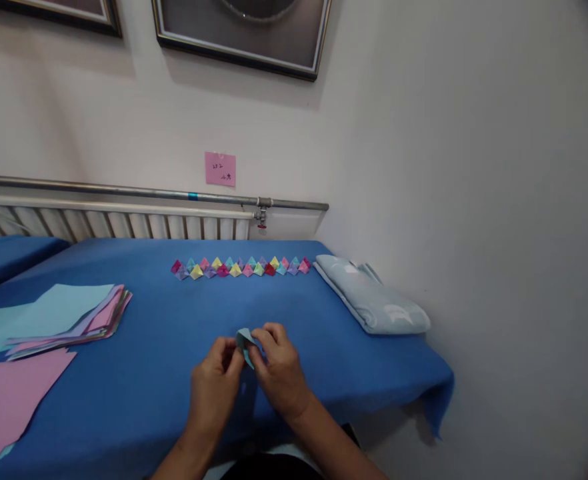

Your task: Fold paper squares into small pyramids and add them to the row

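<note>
A small piece of light-blue folded paper is held up between my two hands, over the near part of the blue-covered table. My left hand pinches its left side between thumb and fingers. On the other side, my right hand grips the right edge, its thumb low and its fingers curled above. The paper looks bent and partly opened out; the fingertips hide some of it. Farther back lie two rows of small folded paper pieces in pink, yellow, blue, purple and red.
At the left is a stack of coloured paper sheets, with pink sheets nearer me. A folded pale-blue cloth lies by the right wall. Behind the table run a radiator and a metal pipe.
</note>
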Available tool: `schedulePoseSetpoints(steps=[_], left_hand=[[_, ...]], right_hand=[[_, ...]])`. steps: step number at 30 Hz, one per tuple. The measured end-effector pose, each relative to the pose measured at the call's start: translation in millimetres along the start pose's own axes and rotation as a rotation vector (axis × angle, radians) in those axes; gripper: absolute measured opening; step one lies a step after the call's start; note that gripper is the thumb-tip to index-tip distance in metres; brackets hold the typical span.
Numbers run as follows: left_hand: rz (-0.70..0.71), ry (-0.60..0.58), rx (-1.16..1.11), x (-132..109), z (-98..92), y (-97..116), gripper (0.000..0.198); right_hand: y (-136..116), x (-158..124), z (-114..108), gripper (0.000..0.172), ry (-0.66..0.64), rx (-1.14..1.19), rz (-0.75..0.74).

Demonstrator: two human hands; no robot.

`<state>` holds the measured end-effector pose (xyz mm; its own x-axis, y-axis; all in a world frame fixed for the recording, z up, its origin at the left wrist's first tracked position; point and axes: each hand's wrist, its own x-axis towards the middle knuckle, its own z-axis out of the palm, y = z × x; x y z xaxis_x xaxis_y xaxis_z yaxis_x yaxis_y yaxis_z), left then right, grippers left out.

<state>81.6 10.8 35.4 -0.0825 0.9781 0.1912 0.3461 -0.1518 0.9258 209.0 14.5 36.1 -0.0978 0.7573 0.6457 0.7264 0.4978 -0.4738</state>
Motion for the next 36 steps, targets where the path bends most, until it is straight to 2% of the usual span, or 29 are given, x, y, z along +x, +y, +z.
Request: schedulePoseSetpoints(steps=[7,14,18,27,30,33,36], left_hand=[[0.043,0.050,0.084,1,1.6,6,0.020],[0.217,0.098,0.264,-4,3.7,0,0.014],[0.311,0.117,0.326,-6,3.7,-3,0.015],[0.250,0.172,0.124,-7,9.8,-2,0.018],[0.297,0.204,0.117,-6,10.3,-4,0.015],[0.337,0.190,0.103,-7,8.9,-3,0.015],[0.355,0.176,0.048,-9,6.1,0,0.016]], right_hand=[[-3,0,3,0.021,-0.044,0.011,-0.042],[1,0,2,0.021,-0.108,-0.005,-0.019],[1,0,2,0.018,-0.067,0.076,0.012],[-6,-2,3,0.010,0.050,0.228,0.102],[-4,-3,4,0.011,0.081,0.243,0.063],[-2,-5,5,0.019,0.108,0.277,-0.008],[-2,-6,4,0.021,0.124,0.328,-0.018]])
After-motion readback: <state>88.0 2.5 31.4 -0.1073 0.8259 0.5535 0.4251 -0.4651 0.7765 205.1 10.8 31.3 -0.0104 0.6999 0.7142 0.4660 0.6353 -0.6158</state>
